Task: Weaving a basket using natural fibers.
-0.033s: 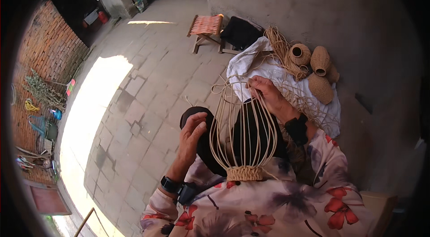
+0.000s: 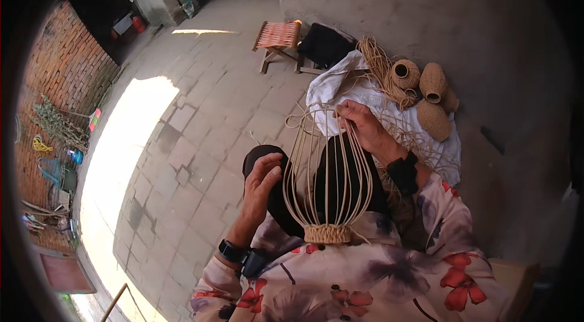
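Observation:
A part-woven cord basket rests against my lap, its tight braided band lowest and toward me. Long tan cords rise from the band in a rounded cage, narrowing at the far end where loops and loose ends stick out. My right hand pinches cords at that far right end, thumb and fingers closed. Beside the cage, over my left knee, my left hand is raised with fingers loosely bent and apart from the thumb. Nothing shows in it, and it does not appear to touch the cords.
On a white cloth at the right lie several finished woven vessels, a cord bundle and tangled loose cord. A folding stool with a woven seat stands ahead by the wall. Paving covers the floor; a brick wall borders the left.
The basket's braided band has shifted slightly left and tilted a little. Both hands keep nearly the same pose, the right still pinching the cords.

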Tool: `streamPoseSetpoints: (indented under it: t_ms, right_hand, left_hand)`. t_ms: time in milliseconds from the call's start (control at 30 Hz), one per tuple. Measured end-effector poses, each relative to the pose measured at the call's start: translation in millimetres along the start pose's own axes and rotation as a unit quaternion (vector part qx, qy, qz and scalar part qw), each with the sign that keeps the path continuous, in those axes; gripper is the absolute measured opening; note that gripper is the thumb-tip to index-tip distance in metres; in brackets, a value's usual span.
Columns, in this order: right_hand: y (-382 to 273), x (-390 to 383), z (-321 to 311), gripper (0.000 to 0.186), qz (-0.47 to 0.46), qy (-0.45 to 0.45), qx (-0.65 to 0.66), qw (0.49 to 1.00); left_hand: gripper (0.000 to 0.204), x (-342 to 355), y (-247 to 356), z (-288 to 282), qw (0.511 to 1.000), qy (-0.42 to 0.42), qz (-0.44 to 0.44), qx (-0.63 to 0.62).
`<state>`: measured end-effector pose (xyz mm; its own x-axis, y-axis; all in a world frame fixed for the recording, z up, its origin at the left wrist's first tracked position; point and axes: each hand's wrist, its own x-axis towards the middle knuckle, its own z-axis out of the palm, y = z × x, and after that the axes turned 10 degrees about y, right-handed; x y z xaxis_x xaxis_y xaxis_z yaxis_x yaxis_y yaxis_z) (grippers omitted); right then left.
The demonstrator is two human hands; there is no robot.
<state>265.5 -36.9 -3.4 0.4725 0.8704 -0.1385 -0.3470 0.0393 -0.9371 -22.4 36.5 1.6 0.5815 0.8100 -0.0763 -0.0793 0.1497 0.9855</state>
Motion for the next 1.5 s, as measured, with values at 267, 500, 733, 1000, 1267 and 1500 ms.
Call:
streamPoseSetpoints:
  t_ms: [267,500,733,1000,1267,1500]
  right_hand:
    - [-8,-12,2,0.017,-0.085,0.01,-0.062,0.994]
    - [-31,-16,6,0.025,-0.151,-0.025,-0.21,0.966]
    - [-32,-17,3,0.024,-0.122,-0.026,-0.256,0.959]
    - [-33,-16,5,0.02,-0.11,-0.039,-0.228,0.967]
    - [-15,-11,13,0.021,-0.116,-0.059,-0.245,0.961]
    - [-1,-6,10,0.017,-0.092,-0.041,-0.178,0.979]
  left_hand:
    - [0.037,-14,1,7,0.999,-0.05,0.002,-0.012]
    - [0.033,-27,13,12,0.994,-0.03,-0.004,-0.101]
    - [0.036,-33,21,16,0.977,-0.059,-0.012,-0.203]
    - [0.044,-35,20,15,0.973,-0.071,-0.012,-0.217]
    - [0.045,-37,21,27,0.96,-0.117,-0.021,-0.252]
    - [0.024,-21,28,0,0.998,-0.027,-0.03,-0.042]
